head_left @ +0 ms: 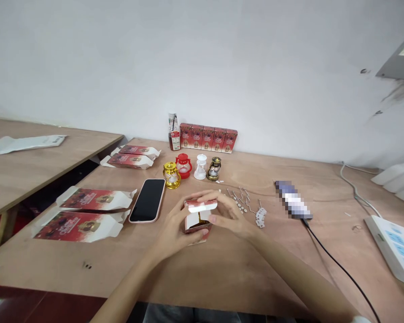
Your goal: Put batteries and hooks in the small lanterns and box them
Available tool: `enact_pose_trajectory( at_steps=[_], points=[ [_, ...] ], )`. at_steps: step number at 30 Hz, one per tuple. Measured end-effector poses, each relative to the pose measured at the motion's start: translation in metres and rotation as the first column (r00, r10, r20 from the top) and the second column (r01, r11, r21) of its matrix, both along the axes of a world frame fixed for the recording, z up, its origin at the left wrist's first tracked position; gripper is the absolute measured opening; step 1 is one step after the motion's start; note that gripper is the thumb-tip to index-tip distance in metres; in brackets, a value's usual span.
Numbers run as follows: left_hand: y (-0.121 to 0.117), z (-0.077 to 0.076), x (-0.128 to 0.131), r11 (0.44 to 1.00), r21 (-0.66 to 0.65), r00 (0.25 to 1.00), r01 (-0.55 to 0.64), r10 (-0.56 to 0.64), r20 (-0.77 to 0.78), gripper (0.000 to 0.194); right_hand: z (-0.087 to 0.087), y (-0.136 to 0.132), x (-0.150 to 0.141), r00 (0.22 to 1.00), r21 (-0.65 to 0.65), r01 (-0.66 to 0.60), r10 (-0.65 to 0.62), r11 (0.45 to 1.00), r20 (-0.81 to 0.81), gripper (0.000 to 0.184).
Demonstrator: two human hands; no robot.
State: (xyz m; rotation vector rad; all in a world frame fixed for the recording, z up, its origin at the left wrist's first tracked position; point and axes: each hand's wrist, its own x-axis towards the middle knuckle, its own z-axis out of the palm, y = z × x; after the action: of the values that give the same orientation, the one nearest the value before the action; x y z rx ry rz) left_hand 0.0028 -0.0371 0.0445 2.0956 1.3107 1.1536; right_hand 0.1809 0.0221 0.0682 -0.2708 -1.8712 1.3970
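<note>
A small red and white cardboard box (201, 208) sits between my hands near the middle of the table, its end facing me with the flaps raised. Something gold shows inside, partly hidden by the flaps. My left hand (173, 226) wraps round the box's left side, thumb along the lower edge. From the right, my right hand (234, 217) grips the box, fingers at the opening. Beyond the hands stand small lanterns: a gold one (171, 176), a red one (183, 166), a white one (200, 167) and a bronze one (214, 169).
Flattened red boxes (87, 199) lie at the left, beside a black-screened phone (148, 200). Several made-up boxes (208, 138) and a bottle (174, 134) stand by the wall. Wire hooks (240, 195), small white parts (261, 217), a cabled phone (292, 199) and a power strip (395, 249) lie right.
</note>
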Motion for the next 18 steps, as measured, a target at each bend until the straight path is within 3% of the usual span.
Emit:
enact_pose_trajectory(
  at_steps=[4, 7, 10, 14, 18],
  points=[
    [0.0, -0.008, 0.005, 0.997, 0.074, 0.997, -0.022, 0.016, 0.08, 0.048, -0.001, 0.0, 0.0, 0.996, 0.211, 0.088, -0.089, 0.973, -0.002, 0.02],
    [-0.004, -0.025, 0.012, 0.987, 0.113, 0.961, -0.118, 0.085, 0.265, 0.052, -0.007, 0.001, -0.002, 0.986, 0.339, 0.155, -0.164, 0.928, -0.002, 0.019],
    [-0.008, -0.044, 0.013, 0.986, 0.054, 0.9, -0.159, 0.123, 0.418, 0.068, -0.014, -0.001, -0.001, 0.976, 0.47, 0.157, -0.209, 0.869, 0.06, 0.019],
    [-0.013, -0.057, -0.001, 0.99, -0.078, 0.976, -0.115, 0.127, 0.178, 0.083, -0.025, -0.01, 0.002, 0.952, 0.597, 0.094, -0.247, 0.797, 0.18, 0.029],
    [-0.015, -0.057, -0.015, 0.995, -0.096, 0.986, -0.016, 0.0, -0.17, 0.07, -0.02, -0.022, 0.016, 0.937, 0.639, 0.08, -0.276, 0.765, 0.213, 0.028]
  ],
)
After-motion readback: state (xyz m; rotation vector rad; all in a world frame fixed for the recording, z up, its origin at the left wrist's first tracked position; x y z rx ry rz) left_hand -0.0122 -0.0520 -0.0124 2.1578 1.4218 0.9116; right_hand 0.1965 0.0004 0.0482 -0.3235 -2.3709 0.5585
